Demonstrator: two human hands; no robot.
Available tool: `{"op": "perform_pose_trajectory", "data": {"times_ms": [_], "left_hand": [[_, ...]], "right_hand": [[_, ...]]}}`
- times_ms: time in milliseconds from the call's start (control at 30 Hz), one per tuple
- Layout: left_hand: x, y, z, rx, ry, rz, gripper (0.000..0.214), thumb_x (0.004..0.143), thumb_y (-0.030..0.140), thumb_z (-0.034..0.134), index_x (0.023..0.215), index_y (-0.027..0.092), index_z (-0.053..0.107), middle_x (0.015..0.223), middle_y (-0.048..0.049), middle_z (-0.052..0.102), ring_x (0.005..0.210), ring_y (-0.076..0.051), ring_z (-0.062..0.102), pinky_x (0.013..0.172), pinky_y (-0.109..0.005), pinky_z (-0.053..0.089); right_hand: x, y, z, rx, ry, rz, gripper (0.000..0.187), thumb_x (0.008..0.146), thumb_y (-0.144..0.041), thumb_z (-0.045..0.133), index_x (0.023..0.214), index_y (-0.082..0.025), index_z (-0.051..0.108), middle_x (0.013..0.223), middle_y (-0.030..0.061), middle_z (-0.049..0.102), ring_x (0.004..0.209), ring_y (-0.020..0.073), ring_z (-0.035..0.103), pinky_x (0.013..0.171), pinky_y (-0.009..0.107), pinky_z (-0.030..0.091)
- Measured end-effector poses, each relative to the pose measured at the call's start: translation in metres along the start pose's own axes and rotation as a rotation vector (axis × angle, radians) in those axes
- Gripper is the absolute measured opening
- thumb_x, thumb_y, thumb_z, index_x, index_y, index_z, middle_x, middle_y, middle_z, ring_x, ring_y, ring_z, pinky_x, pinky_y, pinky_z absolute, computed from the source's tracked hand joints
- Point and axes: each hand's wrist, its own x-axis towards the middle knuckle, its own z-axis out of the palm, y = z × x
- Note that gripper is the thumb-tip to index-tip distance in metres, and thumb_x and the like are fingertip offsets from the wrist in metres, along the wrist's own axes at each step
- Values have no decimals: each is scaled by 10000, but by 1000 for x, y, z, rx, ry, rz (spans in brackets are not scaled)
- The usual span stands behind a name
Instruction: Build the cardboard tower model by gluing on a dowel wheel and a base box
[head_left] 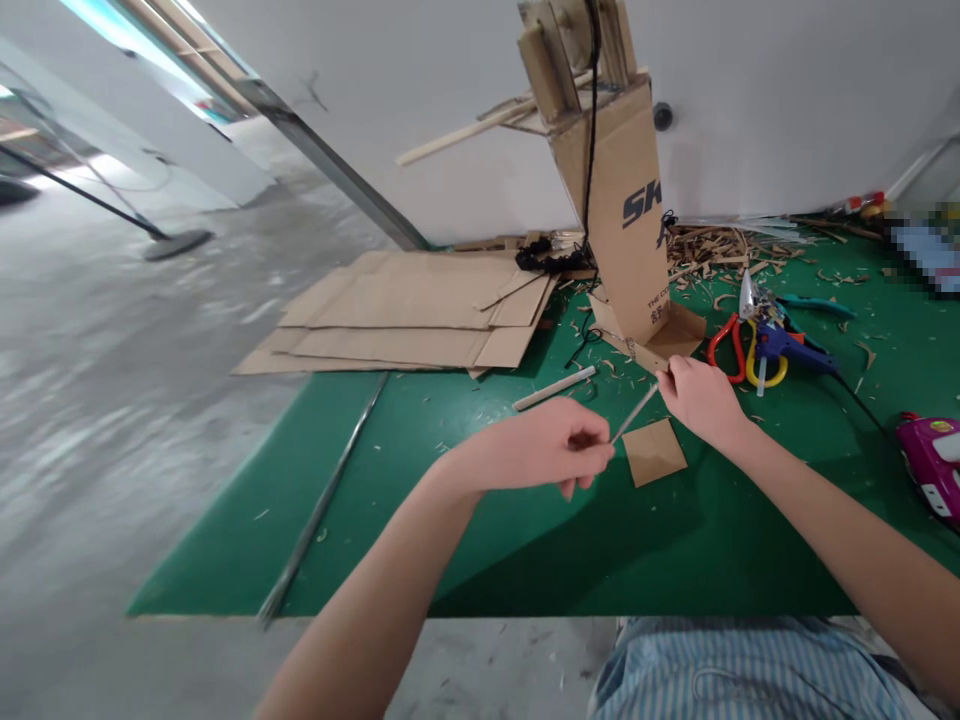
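Thin pale stick [634, 413] slants up and right, its upper end pinched in closed right fingers [670, 373], its lower tip at curled left fingers [590, 440], grip there unclear.

The left arm [375, 590] and right arm [840, 540] are extended inward, the left hand [536, 450] is curled with its fingers [592, 440] pinched, and the right hand [701, 400] is turned downward, fingertips [666, 372] pressed together

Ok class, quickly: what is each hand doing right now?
Left hand: closed, pinching one end of a thin pale stick.
Right hand: closed, pinching its other end.
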Motion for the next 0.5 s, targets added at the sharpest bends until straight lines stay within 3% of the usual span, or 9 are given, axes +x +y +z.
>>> {"op": "perform_pose_trajectory", "data": {"times_ms": [133,300,400,500], "left_hand": [[-1,7,-15,-61,208,156,225,840,319,583,661,184,566,625,10,651,541,-105,638,524,-205,511],[15,22,-16,3,425,263,274,901,324,517,671,177,538,635,6,633,548,-92,609,515,-198,465],[33,32,-1,309,441,352,285,875,243,513,601,180,467,556,34,522,526,-82,506,513,-219,361],[46,36,10,565,479,380,251,867,221,517,620,182,495,553,35,493,527,-95,434,545,-264,308]], "right_hand": [[-2,5,-2,153,45,15,346,991,-424,472,927,-127,638,885,131,706,743,231,662,608,320,414],[-12,11,-23,648,160,-15,371,969,-392,486,1238,-149,564,1014,123,706,816,206,672,694,336,521],[-17,4,-35,1122,7,34,394,985,-509,414,1111,-186,601,914,75,703,752,185,671,596,307,547],[-20,0,-40,1269,-3,45,358,939,-529,507,868,-198,620,844,47,686,750,173,660,640,309,573]]}}
